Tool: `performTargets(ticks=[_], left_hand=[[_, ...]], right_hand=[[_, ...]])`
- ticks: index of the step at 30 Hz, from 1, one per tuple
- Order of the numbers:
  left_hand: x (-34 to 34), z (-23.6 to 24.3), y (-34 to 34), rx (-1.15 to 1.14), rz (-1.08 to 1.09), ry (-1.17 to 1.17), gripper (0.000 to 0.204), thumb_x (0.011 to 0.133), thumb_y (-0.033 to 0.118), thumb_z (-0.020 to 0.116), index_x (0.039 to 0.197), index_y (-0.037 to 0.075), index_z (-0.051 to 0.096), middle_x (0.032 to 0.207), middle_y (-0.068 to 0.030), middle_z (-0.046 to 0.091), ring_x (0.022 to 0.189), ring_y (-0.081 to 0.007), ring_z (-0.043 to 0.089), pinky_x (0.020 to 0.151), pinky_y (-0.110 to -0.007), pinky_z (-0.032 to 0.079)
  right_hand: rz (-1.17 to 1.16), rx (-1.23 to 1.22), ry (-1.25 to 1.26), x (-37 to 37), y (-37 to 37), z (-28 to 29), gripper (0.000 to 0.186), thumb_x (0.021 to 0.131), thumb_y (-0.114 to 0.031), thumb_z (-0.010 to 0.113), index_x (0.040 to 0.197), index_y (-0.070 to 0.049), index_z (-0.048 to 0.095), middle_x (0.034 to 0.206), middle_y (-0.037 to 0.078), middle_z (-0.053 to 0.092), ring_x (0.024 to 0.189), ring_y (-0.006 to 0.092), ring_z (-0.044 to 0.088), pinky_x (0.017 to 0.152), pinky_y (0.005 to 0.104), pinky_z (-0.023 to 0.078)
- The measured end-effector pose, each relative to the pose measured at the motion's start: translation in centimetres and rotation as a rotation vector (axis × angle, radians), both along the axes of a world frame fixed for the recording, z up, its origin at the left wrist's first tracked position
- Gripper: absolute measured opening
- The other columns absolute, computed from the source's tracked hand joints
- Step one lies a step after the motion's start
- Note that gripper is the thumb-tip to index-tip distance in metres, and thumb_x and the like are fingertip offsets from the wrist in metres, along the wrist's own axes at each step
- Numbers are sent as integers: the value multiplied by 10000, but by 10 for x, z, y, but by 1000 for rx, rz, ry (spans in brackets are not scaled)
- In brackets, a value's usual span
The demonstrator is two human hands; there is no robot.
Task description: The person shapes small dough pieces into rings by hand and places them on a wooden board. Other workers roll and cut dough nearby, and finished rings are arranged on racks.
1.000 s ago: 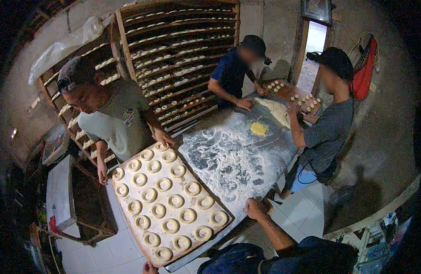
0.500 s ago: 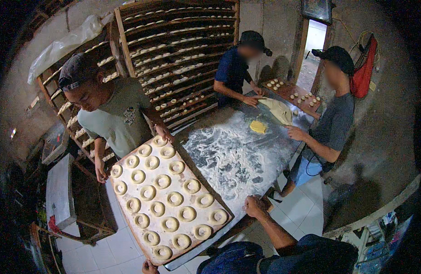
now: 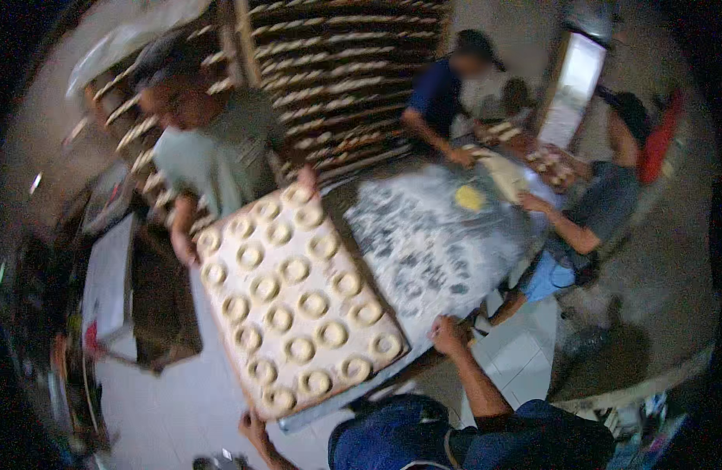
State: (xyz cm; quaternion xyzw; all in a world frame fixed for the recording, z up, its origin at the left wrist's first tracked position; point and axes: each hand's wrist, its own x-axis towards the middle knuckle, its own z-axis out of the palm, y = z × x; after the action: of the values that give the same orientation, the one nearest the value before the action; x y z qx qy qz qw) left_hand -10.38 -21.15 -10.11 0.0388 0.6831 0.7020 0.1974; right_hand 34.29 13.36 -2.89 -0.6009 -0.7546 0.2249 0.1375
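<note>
A wooden board [image 3: 220,305] dusted with flour carries several raw dough rings [image 3: 279,319] in rows. My left hand [image 3: 253,427] is at the board's near left corner, its fingers closed on the edge, though motion blurs them. Across from me a co-worker's hands [image 3: 307,180] are at the board's far end. My right hand [image 3: 448,333] is curled into a fist by the near edge of the floured table [image 3: 408,270], apart from the board; nothing shows in it.
Two other people stand at the table's far end beside a sheet of dough [image 3: 502,176] and a yellow lump [image 3: 469,197]. A rack [image 3: 345,86] of loaded shelves lines the back wall. A pale box-like stand [image 3: 106,286] is at the left, above white floor tiles [image 3: 169,407].
The whole view has shifted, so the scene sits further right and is blurred. My left hand stays at the board's corner, and my right hand remains curled by the table edge.
</note>
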Motion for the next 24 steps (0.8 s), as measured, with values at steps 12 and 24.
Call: performTargets(ticks=[12,24], left_hand=[[19,54,15,-192,-85,508,190,777,-43,530,956,-25,593,976,-110,569,909,-212,559,776,-333,482],[17,62,4,-134,-158,376,218,753,50,575,948,-30,627,1011,-116,601,941,-215,563,810,-337,462]], right_hand=[[39,45,-12,-16,-8,12,193,752,-40,635,903,-54,514,860,139,545,880,334,529,750,432,423],[132,-98,98,-25,-14,37,200,828,-73,534,1025,-89,564,988,118,585,883,282,567,716,403,452]])
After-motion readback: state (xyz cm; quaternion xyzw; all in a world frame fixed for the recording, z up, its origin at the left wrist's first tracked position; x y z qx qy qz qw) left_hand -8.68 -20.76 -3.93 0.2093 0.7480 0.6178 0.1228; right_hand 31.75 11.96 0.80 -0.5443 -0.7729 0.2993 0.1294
